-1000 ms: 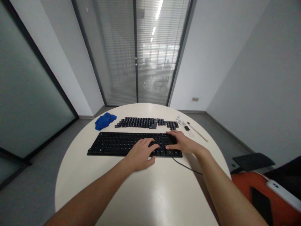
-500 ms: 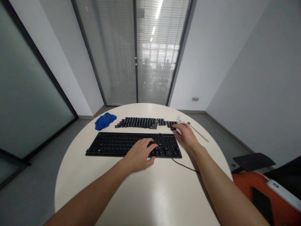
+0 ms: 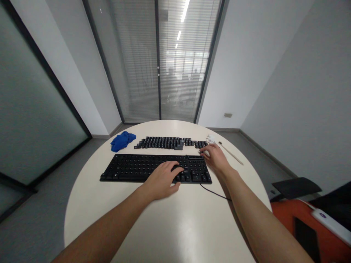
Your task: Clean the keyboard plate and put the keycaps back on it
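Observation:
A black keyboard (image 3: 137, 167) with many of its keycaps off lies across the round table. My left hand (image 3: 163, 179) rests on its lower right part, fingers spread, thumb by the front edge. Behind the keyboard, loose black keycaps (image 3: 161, 142) are laid out in rows, with a smaller group (image 3: 188, 141) beside them. My right hand (image 3: 215, 155) is at the keyboard's upper right corner, just in front of the rightmost keycaps (image 3: 201, 144). Its thumb and fingertips are pinched on a small dark keycap (image 3: 201, 152), mostly hidden by the fingers.
A crumpled blue cloth (image 3: 123, 141) lies at the table's back left. On the right are a small white heap (image 3: 211, 138) and a thin wooden stick (image 3: 231, 153). The keyboard cable (image 3: 215, 192) runs under my right forearm. An orange chair (image 3: 287, 219) stands beside the table.
My right hand has drawn back slightly from the rightmost keycaps toward the keyboard, with a keycap at its fingertips. The left hand stays in place.

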Tool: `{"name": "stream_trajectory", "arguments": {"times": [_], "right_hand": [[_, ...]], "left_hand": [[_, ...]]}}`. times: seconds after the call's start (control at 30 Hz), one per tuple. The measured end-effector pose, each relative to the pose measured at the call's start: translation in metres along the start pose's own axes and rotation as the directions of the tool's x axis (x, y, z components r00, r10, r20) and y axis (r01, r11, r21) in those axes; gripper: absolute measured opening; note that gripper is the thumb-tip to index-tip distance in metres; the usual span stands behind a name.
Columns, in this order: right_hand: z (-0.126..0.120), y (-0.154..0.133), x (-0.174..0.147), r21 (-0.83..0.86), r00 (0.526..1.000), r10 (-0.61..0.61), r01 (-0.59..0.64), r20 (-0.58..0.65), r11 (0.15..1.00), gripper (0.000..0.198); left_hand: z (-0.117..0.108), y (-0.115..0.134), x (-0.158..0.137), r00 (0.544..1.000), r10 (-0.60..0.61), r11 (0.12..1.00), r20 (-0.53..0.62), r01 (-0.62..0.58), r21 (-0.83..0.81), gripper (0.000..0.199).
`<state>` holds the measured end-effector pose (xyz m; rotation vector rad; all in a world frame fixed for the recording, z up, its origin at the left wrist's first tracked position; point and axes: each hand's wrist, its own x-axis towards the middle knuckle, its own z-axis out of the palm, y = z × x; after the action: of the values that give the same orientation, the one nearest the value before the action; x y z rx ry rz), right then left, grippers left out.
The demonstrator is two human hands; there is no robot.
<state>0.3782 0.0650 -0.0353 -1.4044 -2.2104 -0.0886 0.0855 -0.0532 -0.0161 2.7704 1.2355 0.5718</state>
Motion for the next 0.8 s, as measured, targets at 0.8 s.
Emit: {"name": "stream_trajectory", "arguments": {"times": [0.8], "right_hand": [[-0.048, -0.028, -0.014, 0.443, 0.934, 0.034, -0.201, 0.357, 0.874, 0.024]], "left_hand": [[-0.001, 0.0, 0.001, 1.0, 0.0, 1.0, 0.007, 0.001, -0.013, 0.049]]}}
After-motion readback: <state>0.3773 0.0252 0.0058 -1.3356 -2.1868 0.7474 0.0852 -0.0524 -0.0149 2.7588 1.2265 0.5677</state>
